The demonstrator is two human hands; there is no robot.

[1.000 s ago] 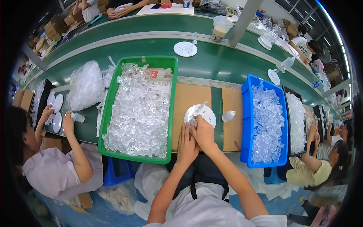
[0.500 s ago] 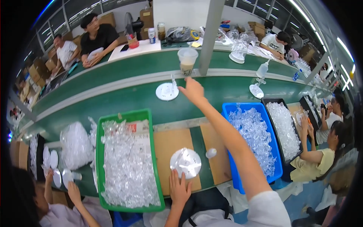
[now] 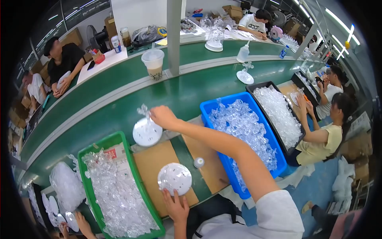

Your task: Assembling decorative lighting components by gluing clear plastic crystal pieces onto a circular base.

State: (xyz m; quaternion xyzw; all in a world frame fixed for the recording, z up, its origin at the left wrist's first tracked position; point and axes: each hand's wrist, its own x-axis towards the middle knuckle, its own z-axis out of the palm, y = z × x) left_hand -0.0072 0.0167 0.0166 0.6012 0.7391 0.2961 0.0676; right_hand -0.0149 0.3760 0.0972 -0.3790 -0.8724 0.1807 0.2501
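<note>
Near the far edge of the green bin (image 3: 139, 183), I see a newspaper sheet (image 3: 122, 162) with pale characters on a red block and black headline characters beside it, partly covered by clear plastic pieces (image 3: 119, 195). Beyond the surface (image 3: 191, 89), a person's white shirt (image 3: 251, 26) carries dark lettering, while the blue-labelled bottle (image 3: 283, 51) near its far edge has print too small for me to read.

White short-sleeved T-shirt (image 3: 218, 228), loose right sleeve (image 3: 280, 214) stopping above the elbow, dark trousers (image 3: 216, 208) beneath, and left hand (image 3: 176, 207), right hand (image 3: 164, 118) both bare!
</note>
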